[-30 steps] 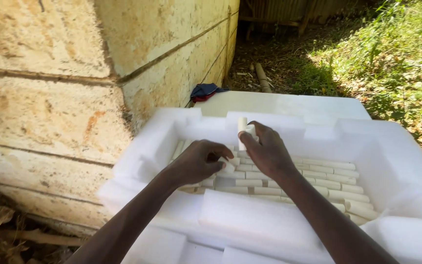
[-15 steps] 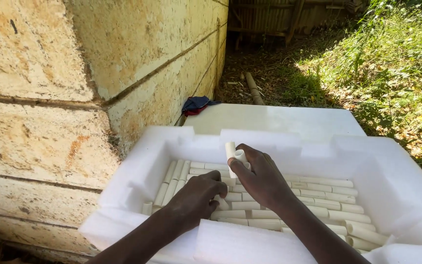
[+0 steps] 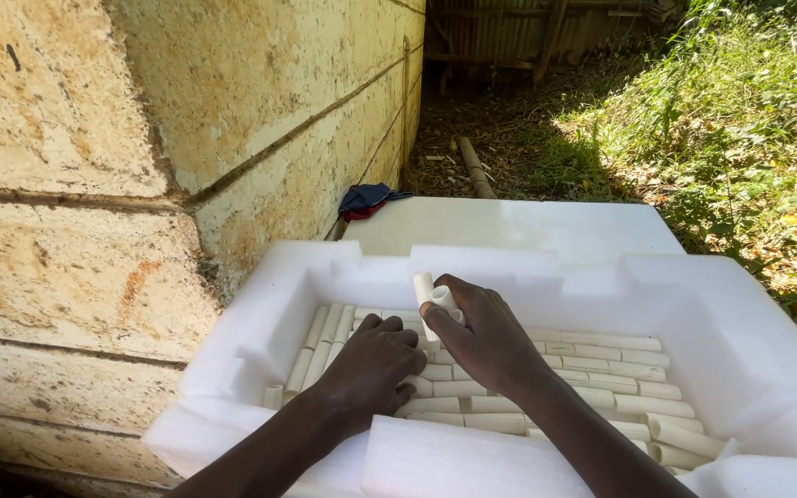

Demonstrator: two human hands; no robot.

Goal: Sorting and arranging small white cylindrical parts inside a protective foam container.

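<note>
Held tubes: two short cream-white tubes (image 3: 434, 302) stand almost upright, side by side and touching, above the middle of the box.
Right hand: the right hand (image 3: 483, 339) is clamped on the held tubes, thumb and fingertips pinching them near their lower ends; its forearm comes in from 5 o'clock.
Left hand: the left hand (image 3: 373, 366) lies palm down at 8 o'clock of the held tubes, fingers curled onto the tubes lying in the box; whether it grips one cannot be told, since the fingers hide what is under them.
Tube layer: many like tubes (image 3: 601, 364) lie flat in rows over the floor of the box, most running 3 to 9 o'clock, a few at the left end running 12 to 6.
Box: a white foam box (image 3: 260, 323) with thick stepped walls holds them all.
Lid: a flat white foam lid (image 3: 528, 226) lies at 12 o'clock, just behind the box.
Cloth: a blue and red cloth (image 3: 366, 198) lies at 11 o'clock, against the foot of the wall.
Wall: a yellowish stone block wall (image 3: 140, 138) runs along 9 o'clock.
Grass: sunlit grass (image 3: 740, 120) fills 2 o'clock.
</note>
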